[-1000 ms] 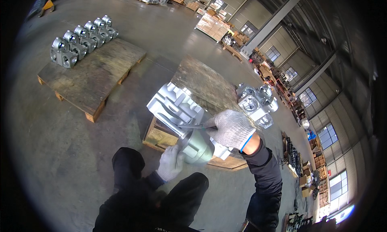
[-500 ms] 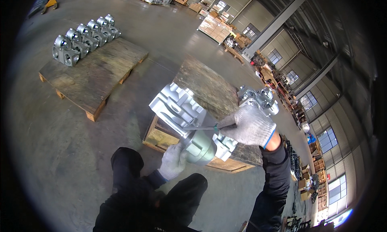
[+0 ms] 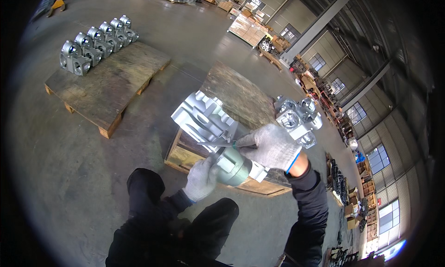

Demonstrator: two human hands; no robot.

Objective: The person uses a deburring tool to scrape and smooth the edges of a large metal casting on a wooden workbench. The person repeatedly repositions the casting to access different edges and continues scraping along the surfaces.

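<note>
Casting (image 3: pixel 234 168), rounded, grey-green: at near edge of wooden crate (image 3: pixel 185 157) | my left hand (image 3: pixel 202 178): curled round its left side | my right hand (image 3: pixel 271 147): closed on slim tool (image 3: pixel 214 144) at its upper rim

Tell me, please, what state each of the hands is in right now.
Left hand: closed on the rounded metal part.
Right hand: closed, holding a thin tool.

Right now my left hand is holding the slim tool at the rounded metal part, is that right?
Wrong hand: the head view shows your right hand holding the slim tool at the rounded metal part; your left hand is against that part.
</note>
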